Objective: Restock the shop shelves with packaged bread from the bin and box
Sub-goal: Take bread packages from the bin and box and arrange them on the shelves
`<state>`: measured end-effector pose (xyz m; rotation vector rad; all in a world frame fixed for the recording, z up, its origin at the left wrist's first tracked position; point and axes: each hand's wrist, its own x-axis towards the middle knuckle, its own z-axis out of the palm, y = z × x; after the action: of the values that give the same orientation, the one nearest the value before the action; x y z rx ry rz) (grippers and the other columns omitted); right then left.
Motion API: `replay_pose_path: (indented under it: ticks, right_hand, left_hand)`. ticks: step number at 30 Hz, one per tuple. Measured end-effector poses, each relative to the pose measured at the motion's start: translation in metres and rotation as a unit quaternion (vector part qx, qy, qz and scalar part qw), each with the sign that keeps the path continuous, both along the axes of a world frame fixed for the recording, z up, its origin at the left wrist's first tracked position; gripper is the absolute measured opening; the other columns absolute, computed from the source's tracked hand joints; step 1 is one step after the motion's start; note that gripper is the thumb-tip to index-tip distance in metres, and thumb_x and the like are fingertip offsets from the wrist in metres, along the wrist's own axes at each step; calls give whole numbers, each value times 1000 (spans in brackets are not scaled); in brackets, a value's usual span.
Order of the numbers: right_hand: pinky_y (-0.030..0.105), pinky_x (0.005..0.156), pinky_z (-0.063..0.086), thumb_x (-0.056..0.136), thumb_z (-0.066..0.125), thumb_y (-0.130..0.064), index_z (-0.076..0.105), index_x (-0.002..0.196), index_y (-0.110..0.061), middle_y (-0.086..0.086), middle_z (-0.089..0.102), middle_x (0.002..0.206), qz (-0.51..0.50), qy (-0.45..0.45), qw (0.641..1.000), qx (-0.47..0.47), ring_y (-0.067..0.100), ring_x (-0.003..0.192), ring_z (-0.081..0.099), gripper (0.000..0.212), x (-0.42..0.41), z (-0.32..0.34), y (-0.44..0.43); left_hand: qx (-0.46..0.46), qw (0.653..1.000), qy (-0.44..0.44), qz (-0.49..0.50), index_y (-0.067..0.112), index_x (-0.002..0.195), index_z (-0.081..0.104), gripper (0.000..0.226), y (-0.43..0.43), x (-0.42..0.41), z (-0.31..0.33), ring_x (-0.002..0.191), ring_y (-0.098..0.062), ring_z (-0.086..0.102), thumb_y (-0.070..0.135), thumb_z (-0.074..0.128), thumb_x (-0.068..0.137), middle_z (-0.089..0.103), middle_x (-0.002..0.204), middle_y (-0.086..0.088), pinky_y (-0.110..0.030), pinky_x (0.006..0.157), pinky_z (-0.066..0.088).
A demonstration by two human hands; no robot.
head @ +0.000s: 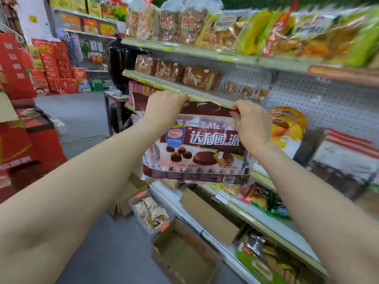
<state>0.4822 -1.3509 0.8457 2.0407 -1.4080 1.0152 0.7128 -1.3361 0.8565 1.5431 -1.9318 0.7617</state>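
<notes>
A large brown and white pack of chocolate pies [196, 152] hangs in front of the shelves, held up by its top seam. My left hand [164, 107] grips the seam's left end and my right hand [252, 121] pinches its right end. The pack's top is level with the edge of the middle shelf [174, 87], which carries bagged bread loaves [196, 76] at its left and bare room at its right. On the floor below stand a clear bin of small wrapped breads [151, 214] and an open cardboard box [184, 255].
The top shelf [205, 51] is packed with bagged bread. An orange pack [287, 128] sits to the right behind the held pack. Lower shelves hold mixed snacks. Red gift boxes [51, 66] stack up at the left, across the grey aisle floor.
</notes>
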Motion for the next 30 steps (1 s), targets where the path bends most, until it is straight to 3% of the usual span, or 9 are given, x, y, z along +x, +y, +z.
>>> replay_pose_path:
  ticks: [5,11,16,21,25,30]
  right_hand:
    - [37,67,38,96,60,-22,68,99,-12,8,70,99,-69,10,998,8,34,93,62,14,-76,13,63]
    - [40,75,42,98,56,-24,68,111,-15,10,69,109,-141,8,990,11,36,101,60,20,-163,35,124]
    - [38,72,40,98,55,-22,68,110,-13,10,69,108,-190,14,982,-22,34,100,61,20,-237,58,161]
    - [37,69,40,98,55,-20,68,110,-10,11,70,104,-244,28,968,-49,34,98,62,20,-317,80,198]
    - [34,62,31,99,53,-22,68,107,-8,13,69,99,-297,38,953,-54,36,92,61,21,-383,97,226]
    - [33,58,28,99,54,-22,66,99,-10,7,69,95,-335,51,938,-73,34,85,60,18,-458,110,253]
  left_hand:
    - [7,999,-14,-47,9,98,66,26,35,-77,12,80,-37,62,28,48,100,67,85,-16,-35,58,32]
    - [-43,988,-35,-147,10,84,67,19,67,-162,34,72,-38,66,24,56,93,69,75,-17,-34,55,32]
    - [-79,978,-37,-189,11,93,70,24,84,-241,58,72,-37,66,27,53,96,69,76,-16,-36,59,41]
    - [-66,976,-38,-203,12,107,68,27,97,-333,87,88,-36,65,28,47,101,70,93,-16,-35,63,31]
    - [-79,966,-18,-245,9,86,62,21,111,-407,102,77,-38,62,23,53,98,66,79,-19,-35,58,30]
    - [-119,948,-12,-294,9,89,66,19,120,-489,112,71,-35,62,21,54,96,66,74,-16,-34,56,30]
